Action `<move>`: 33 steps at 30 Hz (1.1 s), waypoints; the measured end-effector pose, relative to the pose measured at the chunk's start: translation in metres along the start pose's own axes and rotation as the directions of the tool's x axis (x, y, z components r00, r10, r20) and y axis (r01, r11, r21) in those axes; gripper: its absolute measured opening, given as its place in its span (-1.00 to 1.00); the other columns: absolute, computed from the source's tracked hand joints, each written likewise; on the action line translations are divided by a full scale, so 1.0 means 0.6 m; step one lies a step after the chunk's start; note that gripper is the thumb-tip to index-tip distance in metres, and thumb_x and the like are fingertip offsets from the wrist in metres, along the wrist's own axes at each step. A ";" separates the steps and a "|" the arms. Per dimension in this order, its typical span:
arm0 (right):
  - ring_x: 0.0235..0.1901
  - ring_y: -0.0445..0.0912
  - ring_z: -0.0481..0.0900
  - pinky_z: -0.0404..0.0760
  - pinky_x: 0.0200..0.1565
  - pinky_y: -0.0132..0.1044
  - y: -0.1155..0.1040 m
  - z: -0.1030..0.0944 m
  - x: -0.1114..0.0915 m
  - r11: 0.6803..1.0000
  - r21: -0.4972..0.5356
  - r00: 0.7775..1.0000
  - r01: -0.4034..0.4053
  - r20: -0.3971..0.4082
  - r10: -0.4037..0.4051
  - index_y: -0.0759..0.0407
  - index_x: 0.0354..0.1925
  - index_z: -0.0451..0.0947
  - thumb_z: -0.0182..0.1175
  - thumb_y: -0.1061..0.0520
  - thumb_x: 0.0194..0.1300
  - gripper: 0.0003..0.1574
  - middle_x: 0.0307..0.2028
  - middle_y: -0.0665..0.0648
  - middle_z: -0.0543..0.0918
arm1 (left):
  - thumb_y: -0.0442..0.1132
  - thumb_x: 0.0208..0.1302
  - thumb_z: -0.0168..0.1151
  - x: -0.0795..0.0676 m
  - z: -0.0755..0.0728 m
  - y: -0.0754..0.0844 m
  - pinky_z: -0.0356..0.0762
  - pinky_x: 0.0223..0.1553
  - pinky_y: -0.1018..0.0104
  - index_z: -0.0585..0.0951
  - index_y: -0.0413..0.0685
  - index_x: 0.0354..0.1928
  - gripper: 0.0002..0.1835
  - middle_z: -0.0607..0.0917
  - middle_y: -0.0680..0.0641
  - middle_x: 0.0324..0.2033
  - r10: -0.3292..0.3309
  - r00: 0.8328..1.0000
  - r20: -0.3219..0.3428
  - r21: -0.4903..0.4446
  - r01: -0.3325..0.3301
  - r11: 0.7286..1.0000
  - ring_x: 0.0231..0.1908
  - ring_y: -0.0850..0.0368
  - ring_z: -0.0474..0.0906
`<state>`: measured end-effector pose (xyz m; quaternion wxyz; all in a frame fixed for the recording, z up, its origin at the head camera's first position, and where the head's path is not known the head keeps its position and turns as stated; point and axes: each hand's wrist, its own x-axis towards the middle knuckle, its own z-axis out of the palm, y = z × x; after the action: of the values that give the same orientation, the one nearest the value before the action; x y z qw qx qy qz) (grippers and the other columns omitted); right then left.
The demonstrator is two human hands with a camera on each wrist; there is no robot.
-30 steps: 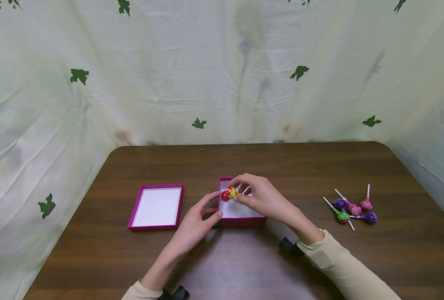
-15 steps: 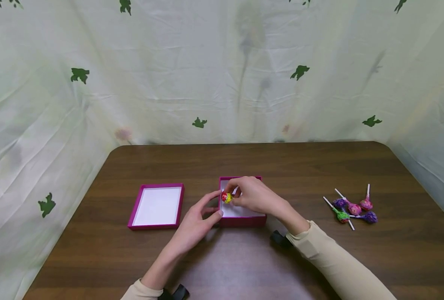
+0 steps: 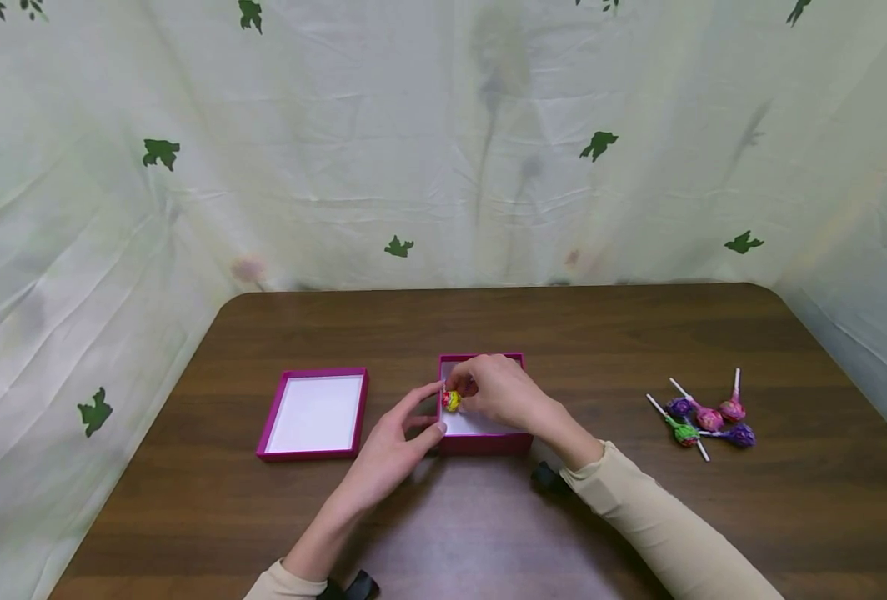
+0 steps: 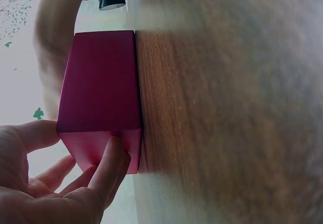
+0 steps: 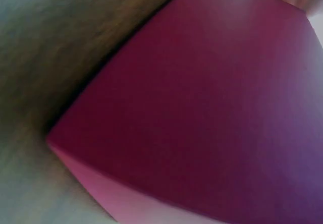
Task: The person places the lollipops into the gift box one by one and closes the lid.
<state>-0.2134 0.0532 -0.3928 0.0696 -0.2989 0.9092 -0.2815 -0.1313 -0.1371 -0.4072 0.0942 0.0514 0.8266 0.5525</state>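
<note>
Over the middle of the table stands an open magenta box (image 3: 484,445) with a white inside. My right hand (image 3: 507,393) reaches down into it and pinches a lollipop with a red and yellow wrapper (image 3: 451,402), near the box's left wall; its stick is hidden by the fingers. Against the left side of the box, my left hand (image 3: 391,440) rests its fingertips, fingers extended. In the left wrist view, that hand's fingers (image 4: 108,166) touch the end of the box (image 4: 101,82). The box's magenta side (image 5: 192,103) fills most of the right wrist view.
Left of the box, the matching magenta lid (image 3: 318,412) lies with its white inside up. Several lollipops with purple, pink and green wrappers (image 3: 708,418) lie in a loose pile at the right. A pale curtain (image 3: 443,167) hangs behind the brown table (image 3: 188,500).
My right hand has moved a little left and down into the box with the lollipop, bringing it by the left wall. The left hand stays in place.
</note>
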 end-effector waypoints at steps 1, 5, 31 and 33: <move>-0.38 -0.21 0.52 0.51 -0.24 -0.30 -0.001 0.001 0.000 1.000 -0.004 1.000 -0.001 -0.001 0.001 0.02 -0.22 0.72 0.42 0.25 0.11 -0.77 -0.40 -0.12 0.66 | -0.16 0.35 0.25 0.000 0.000 0.000 0.52 0.03 -0.08 0.41 0.29 0.36 -0.45 0.43 0.02 0.31 0.002 1.000 -0.001 -0.001 -0.002 1.000 0.13 -0.03 0.54; -0.41 -0.19 0.51 0.50 -0.26 -0.30 -0.003 0.002 0.001 1.000 -0.006 1.000 -0.017 0.003 0.017 0.03 -0.22 0.72 0.40 0.26 0.13 -0.78 -0.42 -0.10 0.65 | -0.16 0.36 0.25 0.000 0.000 -0.001 0.51 0.03 -0.08 0.41 0.30 0.36 -0.45 0.42 0.01 0.32 -0.001 1.000 -0.001 0.001 0.001 1.000 0.14 -0.03 0.54; -0.27 -0.20 0.58 0.60 -0.11 -0.12 0.007 -0.026 -0.032 0.956 0.232 0.978 0.181 -0.141 -0.151 0.14 -0.13 0.67 0.33 0.30 0.23 -0.78 -0.26 -0.01 0.68 | -0.16 0.36 0.25 0.000 0.002 0.001 0.50 0.03 -0.12 0.41 0.25 0.37 -0.44 0.41 0.00 0.33 0.012 1.000 -0.006 -0.001 -0.012 1.000 0.14 -0.05 0.54; -0.26 -0.21 0.57 0.61 -0.10 -0.11 0.007 -0.030 -0.040 0.953 0.235 0.975 0.193 -0.157 -0.158 0.13 -0.13 0.67 0.33 0.30 0.24 -0.78 -0.25 0.02 0.69 | -0.16 0.36 0.25 0.000 0.001 0.001 0.52 0.03 -0.11 0.41 0.25 0.38 -0.44 0.41 0.00 0.33 0.007 1.000 -0.006 0.001 -0.007 1.000 0.14 -0.06 0.53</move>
<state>-0.2016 0.0784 -0.3813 0.0191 -0.3476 0.8390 -0.4181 -0.1312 -0.1361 -0.4072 0.0897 0.0524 0.8269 0.5527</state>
